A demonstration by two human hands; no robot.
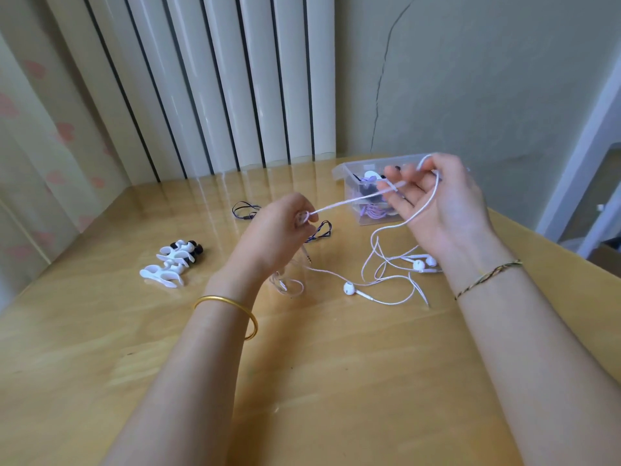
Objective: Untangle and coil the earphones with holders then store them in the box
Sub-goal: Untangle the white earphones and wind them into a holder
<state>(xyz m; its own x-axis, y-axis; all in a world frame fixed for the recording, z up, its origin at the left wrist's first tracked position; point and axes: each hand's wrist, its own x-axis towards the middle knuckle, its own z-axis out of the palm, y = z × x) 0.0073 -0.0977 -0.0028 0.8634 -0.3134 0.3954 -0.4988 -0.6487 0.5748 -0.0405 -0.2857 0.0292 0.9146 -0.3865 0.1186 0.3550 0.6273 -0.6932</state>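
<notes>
The left hand [279, 230] pinched the white earphones [339, 205] cord between pressed fingers, the right hand [440, 203] curled its fingers round a loop — cord held taut above the desk [302, 364], apparently to draw out tangles — box [341, 170] just behind.

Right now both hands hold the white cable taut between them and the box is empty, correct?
Not quite: the box is not empty. The head view shows coiled purple earphones lying in it. The rest stands: the left hand and right hand hold the white cable taut between them.
</notes>
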